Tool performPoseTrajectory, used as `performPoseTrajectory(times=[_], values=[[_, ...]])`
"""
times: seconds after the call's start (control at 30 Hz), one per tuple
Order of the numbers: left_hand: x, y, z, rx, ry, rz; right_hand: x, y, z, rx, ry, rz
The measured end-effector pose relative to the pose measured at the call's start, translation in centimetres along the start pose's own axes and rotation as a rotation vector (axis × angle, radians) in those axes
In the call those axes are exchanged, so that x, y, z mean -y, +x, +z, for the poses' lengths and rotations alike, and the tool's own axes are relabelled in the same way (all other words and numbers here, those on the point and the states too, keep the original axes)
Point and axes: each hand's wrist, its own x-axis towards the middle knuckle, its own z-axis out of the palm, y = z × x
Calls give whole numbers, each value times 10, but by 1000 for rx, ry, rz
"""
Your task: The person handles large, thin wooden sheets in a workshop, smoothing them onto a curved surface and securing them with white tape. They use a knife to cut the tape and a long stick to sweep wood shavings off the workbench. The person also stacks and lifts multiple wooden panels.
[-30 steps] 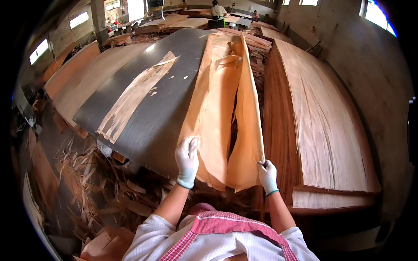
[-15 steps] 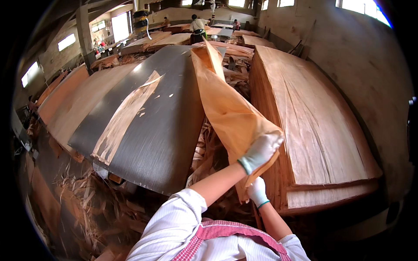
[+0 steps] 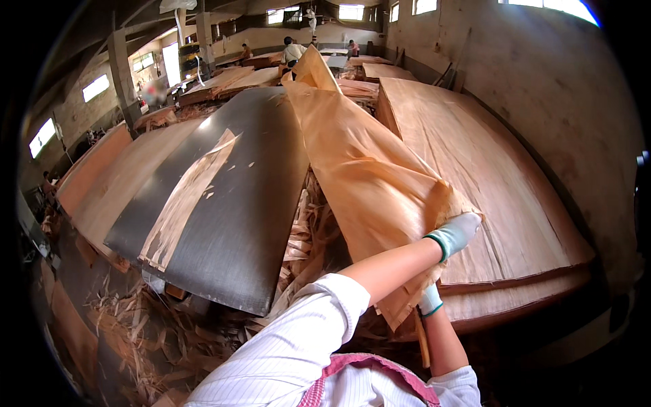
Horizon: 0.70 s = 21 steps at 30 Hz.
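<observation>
A large, thin orange-tan wood veneer sheet (image 3: 366,163) hangs folded and rippled between the dark board and the veneer stack. My left hand (image 3: 458,234), in a white glove with a green cuff, reaches across to the right and is closed on the sheet's near right corner. Below it, my right hand (image 3: 430,298) wears the same kind of glove and is at the sheet's lower edge. Its fingers are mostly hidden by the veneer. The sheet's far end rises to a peak above the dark board (image 3: 230,251), which carries a torn pale veneer strip (image 3: 190,197).
A tall veneer stack (image 3: 488,183) stands on the right by the wall. Veneer scraps (image 3: 305,237) fill the gap beside the dark board, and more shavings (image 3: 142,332) litter the floor at left. Further stacks and a person (image 3: 293,51) are at the back.
Both hands have moved to the right, bringing the sheet's near end with them over the stack's edge. The sheet has spread wider. The whole view has shifted slightly.
</observation>
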Motion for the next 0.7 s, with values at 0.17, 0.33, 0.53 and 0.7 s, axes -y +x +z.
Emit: performPoseTrajectory(times=[0.17, 0.33, 0.53, 0.7], values=[[-84, 25, -20, 156, -451, -368, 14, -39, 54, -501, -316, -293], [-129, 49, -9, 218, -716, -692, 30, -56, 93, -734, -541, -407], [-165, 98, 33, 289, -616, -615, 63, -83, 134, -912, -756, -464], [-151, 146, 97, 278, -489, -425, 81, -94, 151, -1028, -890, -474]])
